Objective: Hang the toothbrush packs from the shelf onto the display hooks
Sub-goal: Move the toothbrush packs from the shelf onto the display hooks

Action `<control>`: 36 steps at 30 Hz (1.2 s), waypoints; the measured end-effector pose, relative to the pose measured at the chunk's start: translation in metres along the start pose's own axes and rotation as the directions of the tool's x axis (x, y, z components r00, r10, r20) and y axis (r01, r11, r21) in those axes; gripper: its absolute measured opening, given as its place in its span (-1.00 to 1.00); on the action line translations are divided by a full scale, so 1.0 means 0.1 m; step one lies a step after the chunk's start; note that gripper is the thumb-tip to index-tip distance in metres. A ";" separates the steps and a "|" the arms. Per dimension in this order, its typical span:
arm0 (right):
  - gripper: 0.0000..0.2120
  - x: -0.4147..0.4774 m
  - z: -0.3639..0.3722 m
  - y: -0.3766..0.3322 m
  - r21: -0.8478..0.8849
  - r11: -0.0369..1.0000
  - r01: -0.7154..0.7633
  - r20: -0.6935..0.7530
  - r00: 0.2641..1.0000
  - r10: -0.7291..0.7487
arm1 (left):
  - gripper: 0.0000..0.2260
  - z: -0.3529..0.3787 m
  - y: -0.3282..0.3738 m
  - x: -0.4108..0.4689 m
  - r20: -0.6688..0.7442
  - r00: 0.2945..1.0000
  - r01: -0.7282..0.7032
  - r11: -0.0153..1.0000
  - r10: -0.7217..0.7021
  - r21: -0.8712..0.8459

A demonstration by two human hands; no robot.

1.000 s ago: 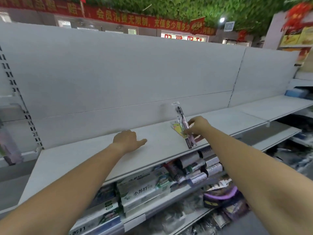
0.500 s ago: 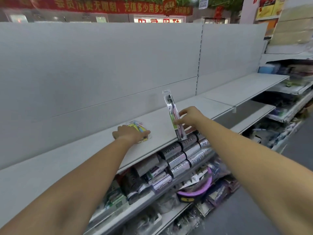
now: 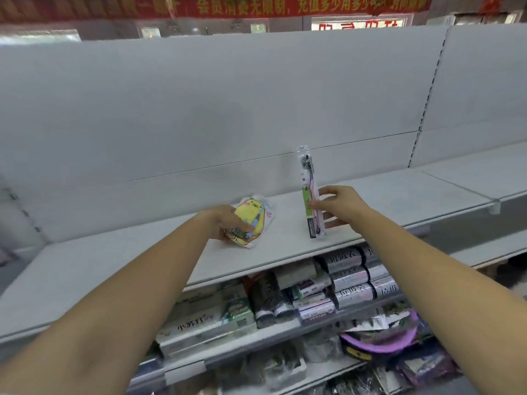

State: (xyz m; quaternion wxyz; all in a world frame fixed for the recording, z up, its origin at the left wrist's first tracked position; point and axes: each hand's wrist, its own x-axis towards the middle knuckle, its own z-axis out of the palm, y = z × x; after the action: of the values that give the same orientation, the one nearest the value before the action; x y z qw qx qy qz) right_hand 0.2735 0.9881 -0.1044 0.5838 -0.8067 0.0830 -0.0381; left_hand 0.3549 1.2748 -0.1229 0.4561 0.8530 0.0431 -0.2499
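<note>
On the upper grey shelf (image 3: 114,260), toward the left, the left hand (image 3: 225,222) gripped a yellow cartoon-print pack (image 3: 253,218), thumb curled over its lower end. I could not tell whether the pack rested on the shelf or was lifted. Contents of that pack were not readable. To its right, apart from it, the right hand (image 3: 339,206) pinched a slim clear toothbrush pack (image 3: 309,195) at mid-height. The pack stood upright with its bottom edge at the shelf surface. Inside it was one pink-handled brush with dark bristles at the top and a green card strip.

No display hooks showed anywhere on the back panel (image 3: 256,109), and nothing was hung. Judged early: both packs were in the hands at the shelf, with carrying and hooking left to do.

Lower shelf, left to right: toothpaste boxes (image 3: 205,323), then stacked bag rolls (image 3: 350,277).
</note>
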 end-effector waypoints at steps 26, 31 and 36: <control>-0.76 -3.00 5.56 -0.50 0.120 0.989 0.087 0.835 0.531 -0.148 | -0.40 -1.59 -5.48 -4.14 -0.772 0.605 -0.503 0.658 -0.196 -0.561; -0.74 -3.83 6.46 0.20 -0.058 0.997 0.058 0.900 0.435 0.027 | -0.47 -1.13 -6.69 -4.67 -0.711 0.576 -0.400 0.619 -0.404 -0.676; -0.78 -4.43 6.88 0.84 -0.218 0.975 0.043 0.902 0.390 0.184 | -0.42 -0.60 -7.58 -5.03 -0.583 0.590 -0.302 0.517 -0.559 -0.801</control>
State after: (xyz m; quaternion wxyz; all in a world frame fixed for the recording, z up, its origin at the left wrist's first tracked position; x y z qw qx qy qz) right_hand -0.0604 1.6852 -0.3852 0.4469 -0.7450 -0.2147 0.4462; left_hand -0.2883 1.8398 -0.4348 0.7136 0.5256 0.4293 0.1739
